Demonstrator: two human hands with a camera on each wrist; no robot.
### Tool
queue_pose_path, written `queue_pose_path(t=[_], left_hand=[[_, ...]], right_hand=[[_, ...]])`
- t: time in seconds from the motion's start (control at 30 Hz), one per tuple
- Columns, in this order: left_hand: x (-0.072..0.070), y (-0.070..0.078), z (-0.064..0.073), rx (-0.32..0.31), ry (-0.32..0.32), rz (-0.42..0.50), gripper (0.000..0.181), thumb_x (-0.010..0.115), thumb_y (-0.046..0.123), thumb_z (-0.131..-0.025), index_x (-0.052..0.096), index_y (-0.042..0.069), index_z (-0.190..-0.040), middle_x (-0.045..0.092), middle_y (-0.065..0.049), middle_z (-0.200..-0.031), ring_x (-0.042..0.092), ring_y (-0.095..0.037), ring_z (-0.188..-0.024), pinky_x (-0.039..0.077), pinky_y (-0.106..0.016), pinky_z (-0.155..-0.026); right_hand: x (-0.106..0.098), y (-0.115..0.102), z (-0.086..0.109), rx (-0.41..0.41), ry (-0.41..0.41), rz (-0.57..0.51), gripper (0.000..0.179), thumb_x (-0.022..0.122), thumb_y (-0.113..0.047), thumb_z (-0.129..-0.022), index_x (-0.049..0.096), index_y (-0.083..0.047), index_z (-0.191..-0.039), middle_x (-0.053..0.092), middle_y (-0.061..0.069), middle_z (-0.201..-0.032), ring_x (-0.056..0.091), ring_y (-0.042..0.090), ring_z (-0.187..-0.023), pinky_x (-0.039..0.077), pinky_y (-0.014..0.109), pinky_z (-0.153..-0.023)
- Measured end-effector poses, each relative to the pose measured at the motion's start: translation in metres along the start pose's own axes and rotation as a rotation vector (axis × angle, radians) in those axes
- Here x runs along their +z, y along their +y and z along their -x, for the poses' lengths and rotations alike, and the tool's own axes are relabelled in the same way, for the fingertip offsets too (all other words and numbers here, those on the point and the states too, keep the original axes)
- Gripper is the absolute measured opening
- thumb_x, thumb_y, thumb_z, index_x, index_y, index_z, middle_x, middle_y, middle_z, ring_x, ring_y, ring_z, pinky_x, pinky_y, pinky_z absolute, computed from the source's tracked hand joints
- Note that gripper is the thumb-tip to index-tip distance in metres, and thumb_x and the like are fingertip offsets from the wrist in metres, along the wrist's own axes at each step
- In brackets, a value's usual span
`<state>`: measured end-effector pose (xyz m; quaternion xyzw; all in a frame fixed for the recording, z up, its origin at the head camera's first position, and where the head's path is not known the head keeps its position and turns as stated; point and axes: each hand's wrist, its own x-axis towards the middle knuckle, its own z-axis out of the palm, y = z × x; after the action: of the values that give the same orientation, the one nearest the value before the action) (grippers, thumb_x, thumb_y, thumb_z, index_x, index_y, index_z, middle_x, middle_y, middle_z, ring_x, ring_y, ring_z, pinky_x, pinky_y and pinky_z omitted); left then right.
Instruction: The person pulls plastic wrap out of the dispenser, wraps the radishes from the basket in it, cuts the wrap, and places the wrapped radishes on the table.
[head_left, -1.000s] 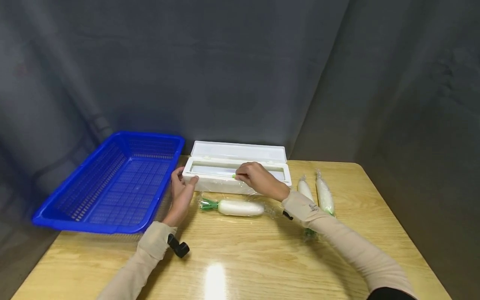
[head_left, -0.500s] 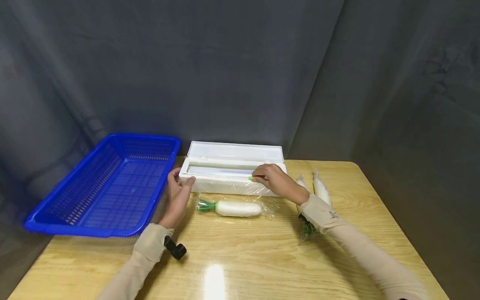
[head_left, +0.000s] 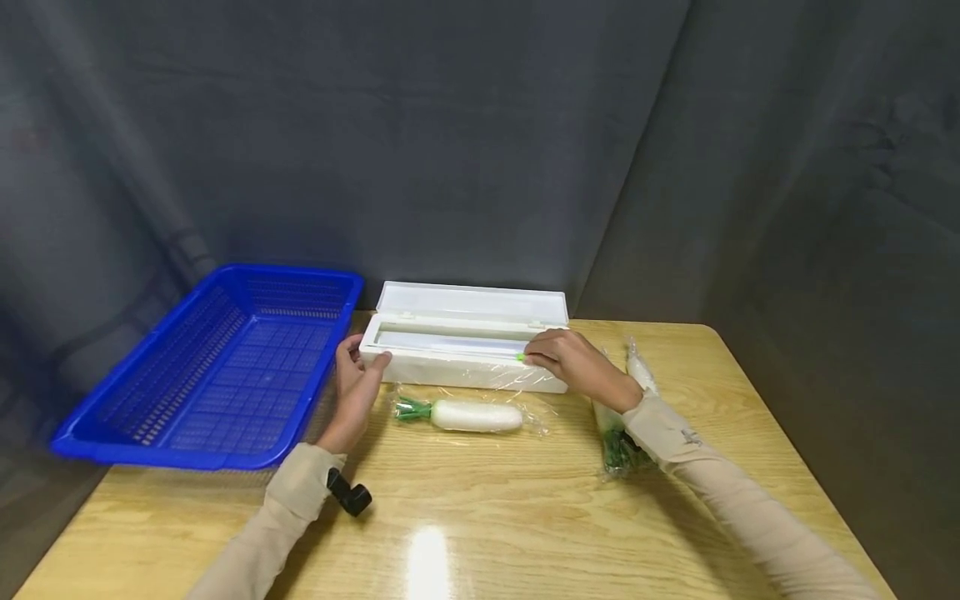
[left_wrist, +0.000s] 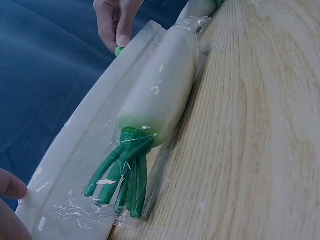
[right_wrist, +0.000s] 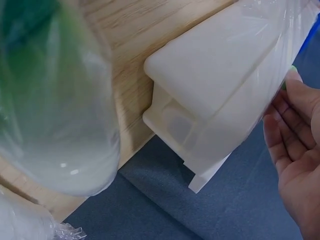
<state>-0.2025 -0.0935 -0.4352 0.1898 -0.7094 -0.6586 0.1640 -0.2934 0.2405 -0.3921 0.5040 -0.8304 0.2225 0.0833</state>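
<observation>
A long white cling film dispenser box [head_left: 450,371] stands at the table's back with its lid raised. My left hand [head_left: 358,396] grips its left end, thumb on the front edge. At the right part of the front edge, my right hand [head_left: 573,365] pinches a small green slide cutter [head_left: 520,357], mostly hidden by the fingers in the head view. Clear film hangs down the box front. Just before the box lies a white radish [head_left: 476,416] wrapped in clear film, its green stalks [left_wrist: 127,175] pointing left.
Left of the box stands a blue plastic basket [head_left: 296,417]. Two more wrapped radishes lie to the right, one radish [head_left: 641,372] partly behind the right forearm, the other's green stalks [head_left: 617,450] below the wrist. A dark curtain [head_left: 480,150] hangs behind the table.
My right hand has slid rightward along the box's front edge with the green slide cutter. The left hand keeps its grip on the left end. The head view has shifted slightly.
</observation>
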Motion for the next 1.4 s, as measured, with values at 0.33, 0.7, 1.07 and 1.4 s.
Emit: queue_pose_path(t=[0.33, 0.7, 1.07, 1.4], left_hand=[[0.000, 0.001, -0.001, -0.001, 0.010, 0.019, 0.062, 0.063, 0.009, -0.098, 0.032, 0.001, -0.152, 0.042, -0.022, -0.141, 0.045, -0.026, -0.116, 0.039, -0.032, -0.093], [-0.002, 0.001, -0.003, 0.014, 0.032, 0.018, 0.062, 0.063, 0.008, -0.098, 0.033, 0.000, -0.151, 0.044, -0.023, -0.141, 0.046, -0.027, -0.117, 0.039, -0.031, -0.093], [-0.006, 0.001, -0.004, -0.002, 0.037, 0.014, 0.061, 0.062, 0.009, -0.098, 0.032, 0.000, -0.151, 0.043, -0.023, -0.142, 0.045, -0.029, -0.119, 0.039, -0.033, -0.094], [-0.003, 0.000, -0.001, -0.011, 0.022, 0.028, 0.061, 0.062, 0.008, -0.098, 0.031, 0.001, -0.150, 0.043, -0.023, -0.142, 0.047, -0.030, -0.120, 0.041, -0.035, -0.096]], right_hand=[[-0.005, 0.002, 0.009, -0.017, 0.020, 0.016, 0.010, 0.069, -0.007, -0.100, 0.075, -0.011, -0.094, 0.068, -0.003, -0.084, 0.059, 0.008, -0.074, 0.053, 0.033, -0.072], [-0.014, 0.012, 0.022, -0.044, 0.029, 0.044, 0.009, 0.072, -0.001, -0.096, 0.075, -0.009, -0.094, 0.069, 0.000, -0.088, 0.058, 0.009, -0.077, 0.053, 0.033, -0.072], [-0.017, 0.019, 0.027, -0.172, 0.053, 0.192, 0.009, 0.077, 0.002, -0.090, 0.075, -0.005, -0.095, 0.067, 0.005, -0.095, 0.062, 0.016, -0.088, 0.056, 0.035, -0.074], [-0.024, 0.027, 0.038, -0.256, 0.087, 0.323, 0.015, 0.082, 0.001, -0.084, 0.077, -0.005, -0.097, 0.074, 0.005, -0.094, 0.070, 0.022, -0.091, 0.060, 0.041, -0.082]])
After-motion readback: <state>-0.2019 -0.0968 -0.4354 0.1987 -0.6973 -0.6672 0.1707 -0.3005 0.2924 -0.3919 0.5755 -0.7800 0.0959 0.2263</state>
